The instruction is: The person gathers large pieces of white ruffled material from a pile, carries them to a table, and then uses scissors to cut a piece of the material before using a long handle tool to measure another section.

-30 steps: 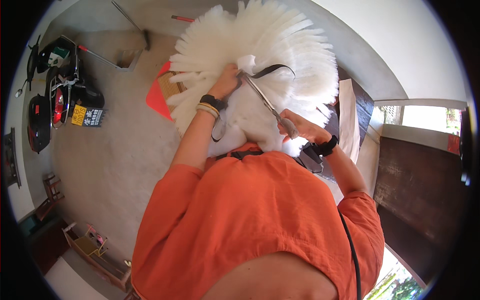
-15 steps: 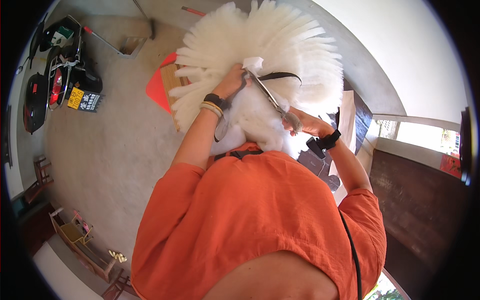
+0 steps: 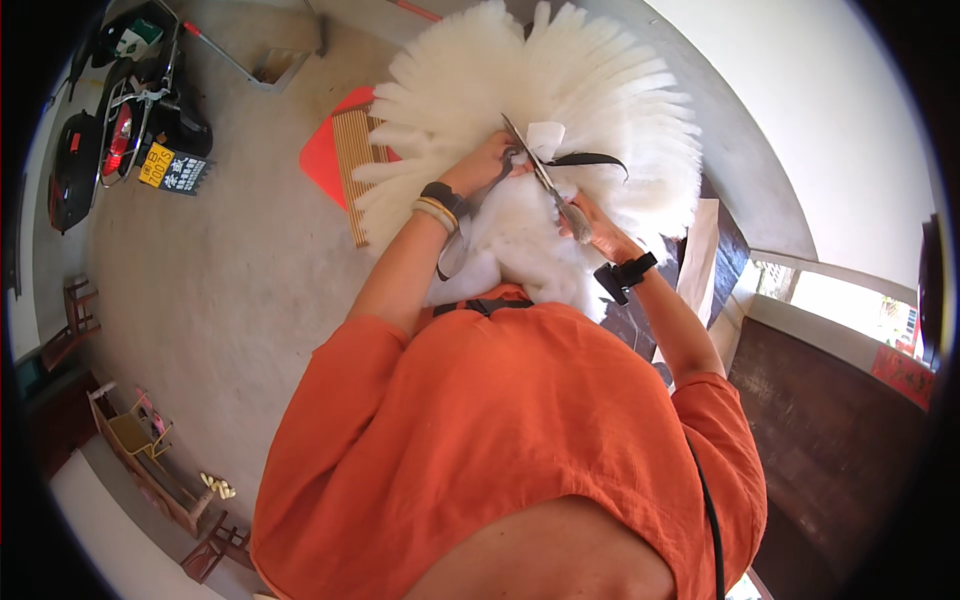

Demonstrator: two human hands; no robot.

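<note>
A large fan of white fluffy tufts (image 3: 450, 75), maybe feathers or fibre, spreads out before me, with a denser white mass (image 3: 515, 230) against my lap. Fingers closed, my left hand (image 3: 485, 165) grips a dark strip (image 3: 508, 165) at the middle of the fan. My right hand (image 3: 603, 228) is wrapped round the handles of a pair of scissors (image 3: 545, 178), covered in greyish material. Their blades point up and left, past my left fingertips. Beside the blades are a white scrap (image 3: 545, 138) and a loose black strap (image 3: 592, 158). Part of the left fingers is hidden.
A red seat with a slatted bamboo top (image 3: 352, 165) stands left of the fan. A motorbike (image 3: 125, 130) is parked at far left, near a long-handled dustpan (image 3: 275, 70). Small wooden stools (image 3: 80, 305) line the left wall. A brown panel (image 3: 820, 400) stands at right.
My right hand has moved up and left with the scissors. Their tips now reach beyond my left hand, and the white scrap lies to the right of the blades.
</note>
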